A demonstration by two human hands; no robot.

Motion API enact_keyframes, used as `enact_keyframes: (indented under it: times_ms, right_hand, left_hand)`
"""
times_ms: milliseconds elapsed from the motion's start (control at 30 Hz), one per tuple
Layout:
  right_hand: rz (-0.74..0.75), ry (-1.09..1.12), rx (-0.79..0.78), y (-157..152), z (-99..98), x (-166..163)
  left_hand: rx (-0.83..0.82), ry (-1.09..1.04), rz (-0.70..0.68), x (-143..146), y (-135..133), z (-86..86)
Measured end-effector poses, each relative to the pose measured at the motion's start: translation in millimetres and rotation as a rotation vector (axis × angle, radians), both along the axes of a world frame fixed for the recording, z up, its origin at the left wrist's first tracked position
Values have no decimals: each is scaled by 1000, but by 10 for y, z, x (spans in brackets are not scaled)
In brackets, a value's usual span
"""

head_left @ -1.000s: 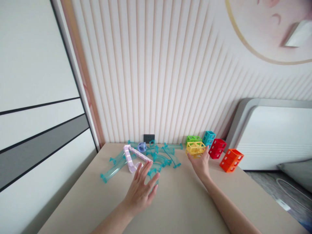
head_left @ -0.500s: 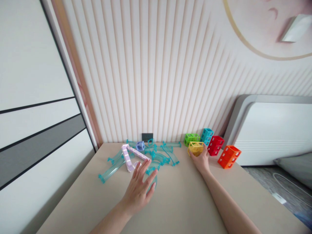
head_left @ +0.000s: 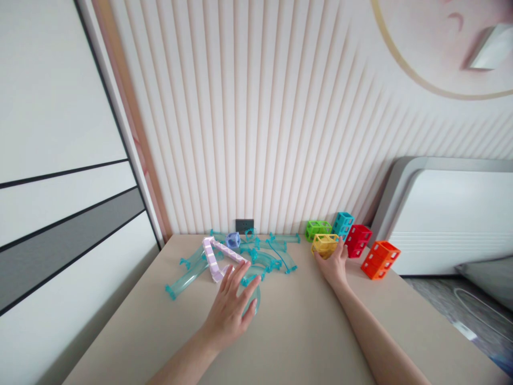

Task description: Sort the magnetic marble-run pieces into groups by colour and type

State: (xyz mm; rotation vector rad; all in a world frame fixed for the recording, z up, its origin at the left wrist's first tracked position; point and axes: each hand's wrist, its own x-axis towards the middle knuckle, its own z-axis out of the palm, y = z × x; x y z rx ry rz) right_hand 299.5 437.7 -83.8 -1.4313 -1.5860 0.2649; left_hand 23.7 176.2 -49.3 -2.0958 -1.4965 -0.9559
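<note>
My left hand (head_left: 228,307) is open with spread fingers, over the near side of a pile of clear teal track pieces (head_left: 264,260); nothing is in it. Its fingertips overlap the end of a lilac striped angled piece (head_left: 212,260), and whether they touch it I cannot tell. My right hand (head_left: 333,266) is around a yellow open-frame block (head_left: 324,245) on the table, thumb at the left and fingers at the right. Behind that block lies a green block (head_left: 318,230). Close by on the right stand a blue block (head_left: 343,224), a red block (head_left: 358,240) and an orange block (head_left: 380,260).
A small periwinkle cube (head_left: 233,239) lies among the track pieces. The beige table (head_left: 296,342) meets a ribbed wall (head_left: 240,117) with a dark socket (head_left: 244,225). A white cabinet (head_left: 64,107) is on the left, a grey-white headboard (head_left: 460,219) on the right.
The whole view has shifted slightly, so everything appears a little further right. The fingers of my right hand look slightly wider around the yellow block; my left hand keeps its pose.
</note>
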Motion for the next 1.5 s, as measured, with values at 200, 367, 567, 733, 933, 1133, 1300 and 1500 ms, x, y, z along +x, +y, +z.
enact_keyframes:
  times_ms: [200,367,567,733,933,1133,1300,1500]
  right_hand:
    - [42,-223,221,-352,147,-127]
    - [292,-271,327,-730,167,-384]
    - [591,-444,395,-952,132,-609]
    - [713,-529,475,-1005,159,-627]
    - [769,-567,495,-1037,175,-625]
    - [739,-544,469,-975,164,-593]
    - [704,-518,455,-919,141,-549]
    - [726,-516,432,-932,158,-553]
  left_hand:
    - [-37,11,52,-26,4,35]
    - [-124,12,25,-45,0,60]
    - [-191,-29,-48,-14,-4,55]
    - [-153,-43,-42,-64,-5,111]
    - [-64,-84,103,-338,58,152]
    - [-96,-121,238,-475,137,-33]
    - [-106,-141,257,-492,169,-150]
    - [-138,-162,283,-522,191,-207]
